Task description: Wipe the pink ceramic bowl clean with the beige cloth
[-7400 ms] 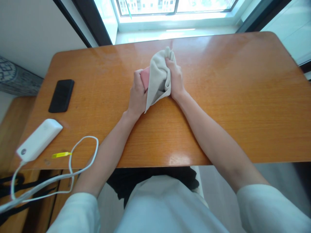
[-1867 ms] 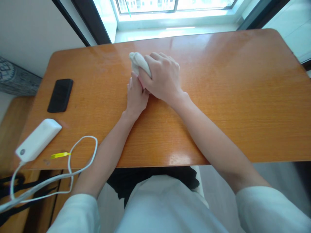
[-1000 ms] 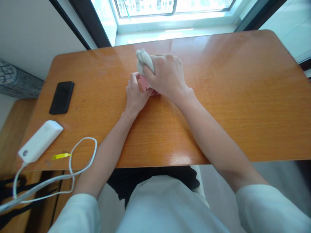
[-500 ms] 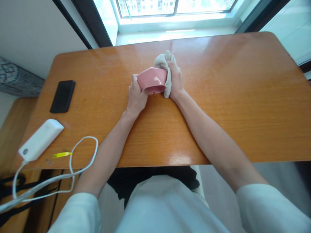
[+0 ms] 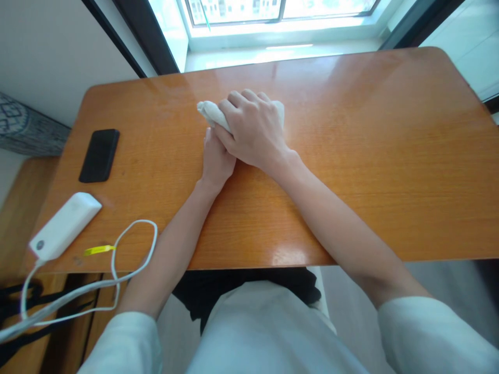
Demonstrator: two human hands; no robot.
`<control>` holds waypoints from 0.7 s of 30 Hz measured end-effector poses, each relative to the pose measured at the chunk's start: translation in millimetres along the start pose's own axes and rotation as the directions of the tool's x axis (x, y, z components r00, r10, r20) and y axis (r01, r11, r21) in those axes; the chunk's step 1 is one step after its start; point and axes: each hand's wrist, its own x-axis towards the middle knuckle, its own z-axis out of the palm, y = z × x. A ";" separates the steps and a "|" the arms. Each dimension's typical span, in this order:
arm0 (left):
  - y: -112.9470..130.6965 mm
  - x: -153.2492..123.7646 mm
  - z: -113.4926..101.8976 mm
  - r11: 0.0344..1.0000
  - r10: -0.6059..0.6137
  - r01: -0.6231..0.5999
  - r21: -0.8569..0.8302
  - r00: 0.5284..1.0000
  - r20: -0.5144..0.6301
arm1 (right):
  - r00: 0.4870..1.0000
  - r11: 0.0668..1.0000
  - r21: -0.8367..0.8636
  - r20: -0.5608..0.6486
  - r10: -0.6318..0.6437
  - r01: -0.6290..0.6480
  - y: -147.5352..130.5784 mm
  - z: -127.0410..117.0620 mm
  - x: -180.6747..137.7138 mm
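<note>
The right hand (image 5: 255,132) clamps a bunched pale cloth (image 5: 210,111) lying leftward atop the left hand (image 5: 215,161), whose own grip is probably curled, though hidden

Bunched pale cloth (image 5: 210,112) mid-table under right hand (image 5: 251,130)

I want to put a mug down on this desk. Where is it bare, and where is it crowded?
Bare: the orange wooden desk right of the right hand and beige cloth. Crowded: left end, with black phone, white power bank, white cable.
</note>
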 end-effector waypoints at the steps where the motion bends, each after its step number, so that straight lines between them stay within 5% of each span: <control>1: 1.2 -0.1 -0.1 1.000 -0.013 0.013 -0.001 1.000 -0.001 | 1.000 1.000 0.009 -0.018 0.005 -0.005 0.4 1.6 0.3; 5: 12.5 -1.2 -2.4 0.991 -0.129 0.130 -0.026 0.991 0.027 | 0.962 0.942 0.323 -0.218 0.166 -0.089 21.7 22.3 1.2; 8: 17.1 -1.5 -2.5 0.982 -0.186 0.186 0.001 0.982 0.027 | 0.885 0.753 0.653 -0.298 0.358 -0.085 44.4 48.8 0.4; 12: 9.8 -1.2 -0.2 0.987 -0.162 0.161 0.024 0.987 0.022 | 0.781 0.464 0.876 -0.195 0.593 -0.134 70.4 84.7 2.4; 17: -0.3 0.4 -2.4 0.984 -0.174 0.174 0.033 0.985 0.004 | 0.791 0.357 0.923 -0.109 0.602 -0.144 82.9 100.3 7.6; 21: -4.0 4.3 -4.6 0.984 -0.151 0.148 -0.099 0.988 -0.020 | 0.832 0.399 0.911 -0.142 0.536 -0.102 76.7 100.9 11.1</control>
